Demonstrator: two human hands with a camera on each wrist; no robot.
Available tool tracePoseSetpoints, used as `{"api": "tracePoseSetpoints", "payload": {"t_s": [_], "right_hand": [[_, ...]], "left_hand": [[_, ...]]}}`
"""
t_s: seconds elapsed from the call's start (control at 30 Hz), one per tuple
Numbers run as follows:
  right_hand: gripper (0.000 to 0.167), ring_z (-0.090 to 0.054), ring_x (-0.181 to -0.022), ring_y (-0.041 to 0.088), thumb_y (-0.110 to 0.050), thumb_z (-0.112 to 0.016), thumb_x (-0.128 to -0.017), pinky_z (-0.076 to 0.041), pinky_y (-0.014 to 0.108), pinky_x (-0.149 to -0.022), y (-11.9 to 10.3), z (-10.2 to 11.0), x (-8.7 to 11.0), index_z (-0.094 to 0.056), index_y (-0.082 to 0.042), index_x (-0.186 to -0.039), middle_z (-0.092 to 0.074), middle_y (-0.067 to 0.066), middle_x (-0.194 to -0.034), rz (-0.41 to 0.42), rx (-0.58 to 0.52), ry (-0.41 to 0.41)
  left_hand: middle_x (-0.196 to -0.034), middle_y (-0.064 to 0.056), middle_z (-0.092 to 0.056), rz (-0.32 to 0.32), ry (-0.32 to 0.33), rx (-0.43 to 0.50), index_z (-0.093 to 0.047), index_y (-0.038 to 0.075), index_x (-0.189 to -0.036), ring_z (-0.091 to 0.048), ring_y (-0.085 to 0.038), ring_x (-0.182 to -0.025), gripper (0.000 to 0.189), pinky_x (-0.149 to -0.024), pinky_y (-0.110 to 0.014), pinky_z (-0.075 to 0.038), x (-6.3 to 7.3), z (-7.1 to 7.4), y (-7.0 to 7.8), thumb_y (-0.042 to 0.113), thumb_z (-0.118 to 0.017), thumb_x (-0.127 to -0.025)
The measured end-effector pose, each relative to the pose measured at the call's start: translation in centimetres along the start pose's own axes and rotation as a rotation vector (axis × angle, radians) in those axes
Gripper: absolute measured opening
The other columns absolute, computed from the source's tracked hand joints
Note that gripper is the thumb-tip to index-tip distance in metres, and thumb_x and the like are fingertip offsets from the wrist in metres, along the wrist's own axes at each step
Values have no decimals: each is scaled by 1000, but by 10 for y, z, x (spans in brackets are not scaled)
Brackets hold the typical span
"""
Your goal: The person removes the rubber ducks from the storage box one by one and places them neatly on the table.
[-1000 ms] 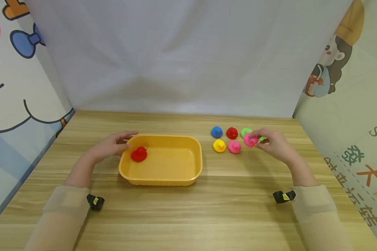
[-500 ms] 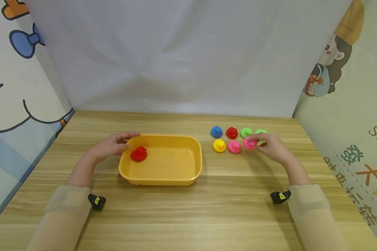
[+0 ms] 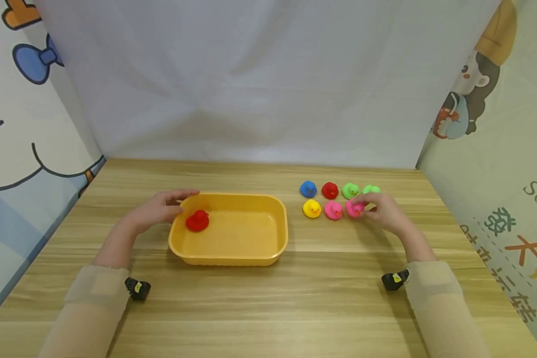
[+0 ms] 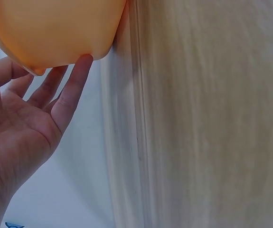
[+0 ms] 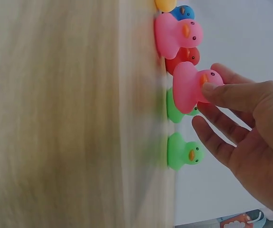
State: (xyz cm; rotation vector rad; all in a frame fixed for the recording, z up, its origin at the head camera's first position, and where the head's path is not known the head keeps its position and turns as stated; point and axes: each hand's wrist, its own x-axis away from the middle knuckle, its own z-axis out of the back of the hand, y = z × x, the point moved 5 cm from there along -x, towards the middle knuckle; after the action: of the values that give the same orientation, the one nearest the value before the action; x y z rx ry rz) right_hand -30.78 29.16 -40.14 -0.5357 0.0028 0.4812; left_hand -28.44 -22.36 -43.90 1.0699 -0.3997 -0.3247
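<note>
My right hand [image 3: 385, 211] pinches a pink rubber duck [image 5: 187, 88] by its head, between thumb and fingers. In the head view it is beside another pink duck [image 3: 333, 210], with the hand partly over it. Whether its base meets the table is hard to tell. My left hand [image 3: 157, 209] is at the left end of a yellow plastic basin [image 3: 228, 259]. Its extended fingers [image 4: 72, 92] touch the basin's outer wall in the left wrist view. Inside the basin, near the left end, sits a red rubber duck [image 3: 198, 221].
A blue duck [image 3: 309, 189], a red duck [image 3: 329, 190] and two green ducks [image 3: 350, 191] form the back row. A yellow duck [image 3: 312, 209] stands at the front row's left. Behind the wooden table [image 3: 268, 308] hangs a white cloth [image 3: 250, 89].
My right hand has lowered the pink duck and brought it nearer, into line with the front row, uncovering the green ducks. My left hand and the basin stay in place.
</note>
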Motion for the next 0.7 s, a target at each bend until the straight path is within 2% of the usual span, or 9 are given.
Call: {"api": "tracePoseSetpoints", "payload": {"t_s": [0.27, 0.53, 0.7], "right_hand": [[30, -57, -101, 34, 7, -66, -82, -52, 50, -82, 11, -4, 1, -68, -2, -110, -65, 18, -106, -74, 0, -34], [30, -57, -102, 34, 6, -65, -83, -52, 50, -83, 14, -6, -1, -68, -3, -112, -65, 19, -107, -93, 18, -64], [31, -56, -104, 36, 5, -63, -84, -51, 51, -85, 13, -4, -2, -67, -3, -114, -64, 21, -108, -107, 29, -89]], "left_hand": [[-150, -14, -32, 8, -3, -12, -39, 17, -145, -40, -38, -126, 48, -89, -45, -52, 0, -2, 1, 12, -44, -98], [-151, -16, -30, -5, -4, -4, -38, 14, -145, -38, -40, -128, 48, -90, -48, -51, 4, -2, 4, 12, -45, -98], [-152, -14, -30, -6, 0, -7, -39, 16, -145, -38, -38, -129, 47, -91, -48, -50, 3, -2, 3, 13, -44, -98]]}}
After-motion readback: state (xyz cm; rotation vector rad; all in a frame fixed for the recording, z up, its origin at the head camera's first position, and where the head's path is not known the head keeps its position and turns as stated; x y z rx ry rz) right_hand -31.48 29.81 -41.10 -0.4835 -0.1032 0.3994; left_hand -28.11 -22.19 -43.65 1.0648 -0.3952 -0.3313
